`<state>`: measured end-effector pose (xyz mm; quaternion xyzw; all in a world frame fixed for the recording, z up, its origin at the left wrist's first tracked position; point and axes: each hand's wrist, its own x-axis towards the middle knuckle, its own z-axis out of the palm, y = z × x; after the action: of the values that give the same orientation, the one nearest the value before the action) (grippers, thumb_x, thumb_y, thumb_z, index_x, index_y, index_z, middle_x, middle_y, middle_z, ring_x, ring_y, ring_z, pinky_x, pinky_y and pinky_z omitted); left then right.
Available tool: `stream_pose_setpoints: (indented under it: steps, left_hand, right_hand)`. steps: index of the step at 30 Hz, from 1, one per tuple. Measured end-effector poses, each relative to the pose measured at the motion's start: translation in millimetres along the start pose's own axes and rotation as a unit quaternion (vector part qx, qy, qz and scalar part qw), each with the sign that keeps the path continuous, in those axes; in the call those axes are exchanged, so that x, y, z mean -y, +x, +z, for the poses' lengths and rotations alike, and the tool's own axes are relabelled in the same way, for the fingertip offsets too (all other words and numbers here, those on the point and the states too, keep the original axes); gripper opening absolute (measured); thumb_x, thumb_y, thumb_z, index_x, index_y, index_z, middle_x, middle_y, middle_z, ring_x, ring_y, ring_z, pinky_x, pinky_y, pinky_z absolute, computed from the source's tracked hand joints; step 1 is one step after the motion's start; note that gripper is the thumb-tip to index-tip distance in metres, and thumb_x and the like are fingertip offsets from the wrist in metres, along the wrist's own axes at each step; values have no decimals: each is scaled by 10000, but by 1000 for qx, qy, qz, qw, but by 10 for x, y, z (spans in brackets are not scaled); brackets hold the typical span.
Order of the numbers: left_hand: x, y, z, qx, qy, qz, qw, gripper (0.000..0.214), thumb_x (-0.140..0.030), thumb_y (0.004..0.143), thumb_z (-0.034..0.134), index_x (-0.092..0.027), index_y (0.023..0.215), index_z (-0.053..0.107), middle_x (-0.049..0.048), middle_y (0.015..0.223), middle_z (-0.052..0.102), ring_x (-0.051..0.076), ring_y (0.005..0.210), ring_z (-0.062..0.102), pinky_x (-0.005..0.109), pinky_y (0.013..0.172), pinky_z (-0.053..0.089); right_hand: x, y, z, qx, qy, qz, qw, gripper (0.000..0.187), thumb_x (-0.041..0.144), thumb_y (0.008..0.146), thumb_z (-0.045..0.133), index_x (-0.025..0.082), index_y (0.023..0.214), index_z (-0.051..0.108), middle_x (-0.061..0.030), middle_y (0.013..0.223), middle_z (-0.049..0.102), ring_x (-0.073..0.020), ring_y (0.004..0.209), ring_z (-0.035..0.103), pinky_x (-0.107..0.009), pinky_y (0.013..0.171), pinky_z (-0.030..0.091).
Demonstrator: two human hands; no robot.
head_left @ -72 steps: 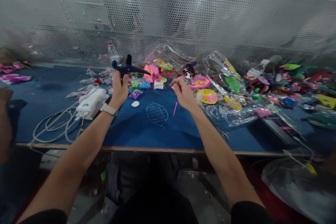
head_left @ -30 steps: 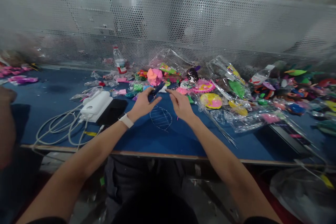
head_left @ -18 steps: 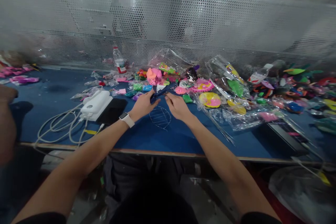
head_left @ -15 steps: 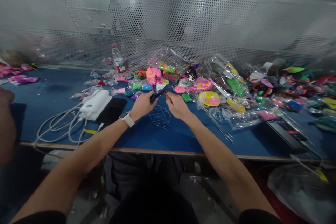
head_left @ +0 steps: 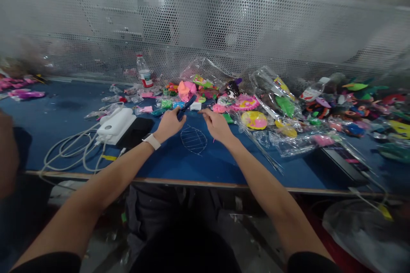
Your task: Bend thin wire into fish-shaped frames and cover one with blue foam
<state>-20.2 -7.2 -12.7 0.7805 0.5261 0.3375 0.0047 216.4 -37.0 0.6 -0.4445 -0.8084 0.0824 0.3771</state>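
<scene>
My left hand (head_left: 169, 123), with a white watch on the wrist, is closed around a dark blue clay figure (head_left: 185, 107) that sticks up and to the right from the fingers. My right hand (head_left: 217, 125) hovers just right of it, fingers loosely curled with the fingertips close to the figure; nothing shows in them. Both hands are over the blue table (head_left: 198, 164), just behind a white leaf outline (head_left: 193, 140) drawn on it. A thin pink stick (head_left: 214, 140) lies beside the right wrist.
Small coloured clay packs (head_left: 173, 104) and clear plastic bags with toys (head_left: 275, 111) crowd the back and right. A white charger with cables (head_left: 115, 124), a black phone (head_left: 136, 131) and a bottle (head_left: 143, 72) stand left. A perforated metal screen (head_left: 224, 34) closes the back.
My left hand came down from an upright raised hold of the dark blue figure to the table near the leaf outline, and my right hand moved in beside it.
</scene>
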Motion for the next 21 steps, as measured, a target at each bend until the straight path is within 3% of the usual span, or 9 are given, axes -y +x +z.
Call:
stream_pose_setpoints:
  steps: [6,14,18,21]
  left_hand:
    - [-16,-65,107,48,55,43,996,270,-332,1008,630,-161,1212,676,144,887,763,319,828,729,368,750,502]
    - [-16,-57,67,44,17,54,997,396,-530,1067,567,-177,1109,739,133,831,752,295,775,696,357,762,490]
    - [-43,-59,42,41,-12,57,997,485,-624,1056,556,-188,1014,766,126,787,739,288,745,686,362,757,476]
    - [-92,-65,15,47,-32,53,997,508,-655,1036,584,-197,912,767,118,746,722,285,707,676,369,734,456]
  right_hand:
    - [45,-3,43,-4,7,0,1000,354,284,1132,413,226,1275,731,-85,1033,805,-290,912,747,-377,815,516]
    - [50,-12,75,0,32,-4,999,325,305,1133,436,228,1248,730,-68,995,797,-255,859,732,-349,802,508]
    - [-20,9,85,-6,-3,-4,1000,318,299,1128,440,206,1229,726,-105,1037,780,-291,957,719,-404,882,537]
    - [-113,34,42,-51,-53,-27,997,278,308,1087,540,188,1279,700,-155,1156,744,-347,1140,669,-509,1040,529]
